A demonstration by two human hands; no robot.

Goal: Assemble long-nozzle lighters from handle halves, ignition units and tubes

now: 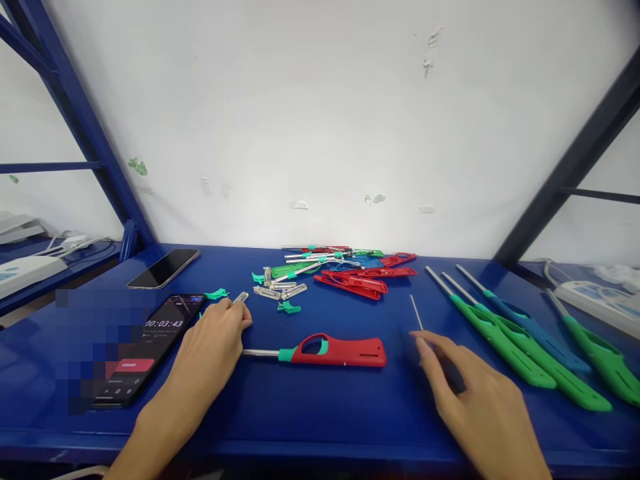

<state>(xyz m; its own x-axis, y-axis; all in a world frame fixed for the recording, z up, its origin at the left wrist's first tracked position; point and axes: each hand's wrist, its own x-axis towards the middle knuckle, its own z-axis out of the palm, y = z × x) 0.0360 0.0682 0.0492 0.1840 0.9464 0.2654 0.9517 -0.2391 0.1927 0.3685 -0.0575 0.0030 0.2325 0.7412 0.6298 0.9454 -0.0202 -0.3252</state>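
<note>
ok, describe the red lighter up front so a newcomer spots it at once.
On the blue table, look at the near middle, between the left hand and the right hand. The red lighter lies there, its metal tube pointing at the left hand. The green lighters and blue lighter sit off right; other red parts lie jumbled behind.

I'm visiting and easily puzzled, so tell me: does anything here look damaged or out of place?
The wall has ragged marks, as if scraped or peeled. The small teal pieces and clear tubes lie loose at odd angles, untidy against the green lighters lined up at right. I see nothing spilled.
</note>
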